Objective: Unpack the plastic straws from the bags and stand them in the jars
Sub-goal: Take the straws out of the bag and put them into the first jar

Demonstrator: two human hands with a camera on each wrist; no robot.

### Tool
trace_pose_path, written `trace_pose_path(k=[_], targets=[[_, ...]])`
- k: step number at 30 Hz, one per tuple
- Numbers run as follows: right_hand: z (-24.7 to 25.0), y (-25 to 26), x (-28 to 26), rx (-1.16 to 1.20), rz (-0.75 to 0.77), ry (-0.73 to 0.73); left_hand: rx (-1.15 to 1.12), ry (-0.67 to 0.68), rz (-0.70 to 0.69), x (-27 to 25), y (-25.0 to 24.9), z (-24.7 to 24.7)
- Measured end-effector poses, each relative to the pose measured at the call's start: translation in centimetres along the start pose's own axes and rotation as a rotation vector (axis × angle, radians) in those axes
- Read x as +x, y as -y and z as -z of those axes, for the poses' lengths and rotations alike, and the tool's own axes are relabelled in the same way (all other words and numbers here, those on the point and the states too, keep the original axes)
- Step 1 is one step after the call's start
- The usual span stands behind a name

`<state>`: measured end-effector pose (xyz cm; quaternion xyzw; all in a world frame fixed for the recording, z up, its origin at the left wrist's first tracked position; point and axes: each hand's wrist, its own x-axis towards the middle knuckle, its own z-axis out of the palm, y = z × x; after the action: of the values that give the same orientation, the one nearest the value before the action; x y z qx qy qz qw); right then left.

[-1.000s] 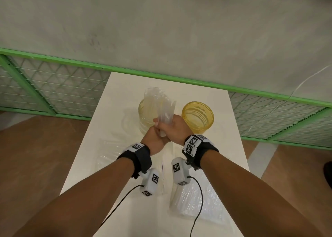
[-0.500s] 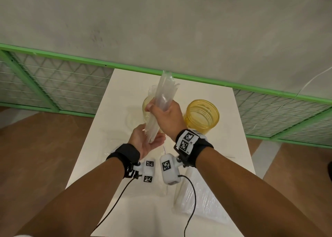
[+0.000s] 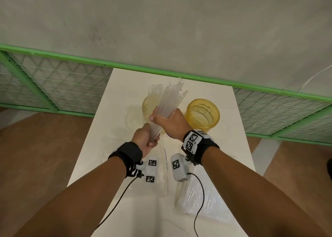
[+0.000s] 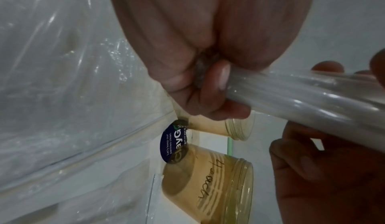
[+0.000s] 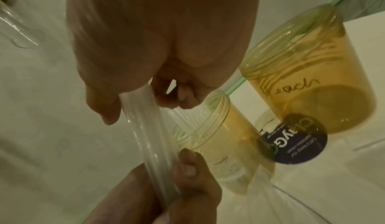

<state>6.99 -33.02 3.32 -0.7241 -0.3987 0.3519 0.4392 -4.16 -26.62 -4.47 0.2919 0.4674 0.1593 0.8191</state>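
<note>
A bundle of clear plastic straws [image 3: 168, 104] slants upward over the table, and its top fans out. My right hand [image 3: 165, 118] grips its middle. My left hand [image 3: 149, 138] curls round its lower end; the left wrist view shows those fingers [image 4: 210, 86] closed on the bundle [image 4: 302, 99]. Two yellow jars stand behind the hands. The left jar [image 3: 146, 107] holds several straws and is partly hidden by the bundle. The right jar [image 3: 203, 113] stands with nothing in it. In the right wrist view the bundle [image 5: 150, 128] runs from my right hand down to the left hand [image 5: 183, 188].
A clear bag with straws inside [image 3: 194, 202] lies at the near right of the white table [image 3: 224, 156]. Flat clear bags [image 3: 161, 175] lie under my wrists. A dark round sticker [image 5: 297, 137] lies between the jars. A green mesh fence [image 3: 53, 86] runs behind the table.
The right hand lifted the bundle up from beside the jars. The left hand let go, opened under the bundle's end, and now curls round that end.
</note>
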Motion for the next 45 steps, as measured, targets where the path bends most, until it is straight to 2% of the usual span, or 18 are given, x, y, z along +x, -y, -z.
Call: trace_pose_path(k=[5,8,11,15,19,26,30,35,39,41,45], targets=[[1.6,1.2,0.1,-0.011,0.045,0.035,0.039,-0.057,-0.037,0.7,-1.4,-0.2],[1.8,1.5,0.6,-0.048,0.047,-0.036,0.088,-0.034,-0.045,0.3,-2.1,-0.7],[2.3,2.6,1.6,-0.061,0.05,-0.161,0.241,-0.032,-0.085,0.3,-2.4,-1.0],[4.0,4.0,3.7,-0.032,0.083,-0.307,0.516,-0.241,-0.279,2.6,-3.1,0.6],[4.3,3.3,5.9,-0.138,0.051,-0.366,0.765,-0.325,-0.434,3.9,-4.6,1.6],[0.6,0.5,9.2,-0.368,-0.08,-0.133,1.142,-0.078,-0.591,5.0,-5.5,2.2],[-2.0,-0.7,11.2,-0.403,-0.2,0.034,1.124,-0.069,-0.615,5.5,-5.5,2.8],[-2.5,-1.0,13.2,-0.247,-0.429,0.157,1.101,-0.052,-0.599,5.9,-6.1,3.8],[-1.4,0.0,13.3,-0.464,-0.457,0.361,1.11,-0.01,-0.586,6.0,-5.7,3.3],[-0.9,0.7,13.1,-0.558,-0.437,0.367,1.095,-0.007,-0.577,6.2,-5.6,3.1],[-0.4,1.1,13.1,-0.535,-0.383,0.27,1.069,0.0,-0.542,6.3,-5.7,3.2]])
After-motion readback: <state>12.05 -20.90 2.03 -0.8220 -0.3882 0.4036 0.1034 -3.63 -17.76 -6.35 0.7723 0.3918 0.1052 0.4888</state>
